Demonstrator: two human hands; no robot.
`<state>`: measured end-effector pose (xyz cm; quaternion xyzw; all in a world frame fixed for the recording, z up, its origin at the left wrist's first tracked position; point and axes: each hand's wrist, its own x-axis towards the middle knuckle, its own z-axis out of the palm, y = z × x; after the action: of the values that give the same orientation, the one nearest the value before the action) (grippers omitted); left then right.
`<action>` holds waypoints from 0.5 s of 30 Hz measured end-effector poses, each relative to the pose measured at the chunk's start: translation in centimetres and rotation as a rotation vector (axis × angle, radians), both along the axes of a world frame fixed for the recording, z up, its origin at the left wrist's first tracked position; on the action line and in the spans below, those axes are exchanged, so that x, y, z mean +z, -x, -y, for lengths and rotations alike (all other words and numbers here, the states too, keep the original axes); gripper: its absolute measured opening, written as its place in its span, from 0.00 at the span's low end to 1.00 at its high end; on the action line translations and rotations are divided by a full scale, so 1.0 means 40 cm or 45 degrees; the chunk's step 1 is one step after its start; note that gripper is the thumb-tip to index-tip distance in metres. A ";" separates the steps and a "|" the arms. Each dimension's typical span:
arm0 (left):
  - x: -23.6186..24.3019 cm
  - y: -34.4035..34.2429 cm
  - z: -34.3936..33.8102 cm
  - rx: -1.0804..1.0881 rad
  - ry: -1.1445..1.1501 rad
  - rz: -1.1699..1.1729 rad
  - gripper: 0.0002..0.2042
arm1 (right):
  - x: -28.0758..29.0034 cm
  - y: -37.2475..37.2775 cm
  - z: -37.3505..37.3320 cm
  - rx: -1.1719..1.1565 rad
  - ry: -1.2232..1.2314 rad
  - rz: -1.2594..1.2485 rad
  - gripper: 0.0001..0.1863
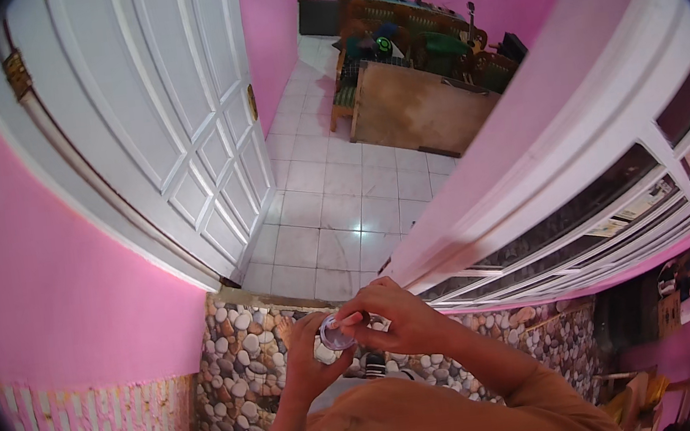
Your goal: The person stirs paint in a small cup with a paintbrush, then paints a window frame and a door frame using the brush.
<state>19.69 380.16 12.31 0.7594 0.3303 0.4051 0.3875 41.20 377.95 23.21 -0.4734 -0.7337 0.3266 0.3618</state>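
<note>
Low in the view, in front of my orange top, my left hand [312,357] is wrapped round a small round cup or jar [335,337] with a pale, clear rim. My right hand [387,321] is over its top from the right, with fingers bent inward at the opening. Something small and pinkish shows among those fingers, too small to name.
A white panelled door [146,110] stands open on the left. Beyond the doorway are white floor tiles [335,200], chairs [446,55] and a brown board [417,105]. A white-framed window [651,138] runs along the right. Pebble-patterned flooring [244,372] surrounds me.
</note>
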 end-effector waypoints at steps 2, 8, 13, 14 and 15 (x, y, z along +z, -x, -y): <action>-0.027 0.021 -0.089 -0.021 0.001 0.002 0.30 | -0.029 0.027 -0.079 -0.069 0.015 -0.001 0.12; -0.078 0.102 -0.375 -0.096 -0.001 -0.056 0.32 | -0.103 0.135 -0.336 -0.257 -0.037 -0.009 0.08; -0.106 0.178 -0.602 -0.184 -0.016 -0.114 0.33 | -0.127 0.222 -0.532 -0.384 -0.149 -0.036 0.10; -0.108 0.190 -0.637 -0.166 -0.002 -0.116 0.33 | -0.128 0.236 -0.564 -0.400 -0.164 -0.038 0.10; -0.110 0.199 -0.668 -0.141 0.011 -0.120 0.33 | -0.130 0.245 -0.592 -0.411 -0.179 -0.041 0.10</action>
<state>11.72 406.88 7.90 0.7930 0.3074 0.3455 0.3966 31.40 401.63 18.03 -0.5533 -0.6634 0.2198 0.4533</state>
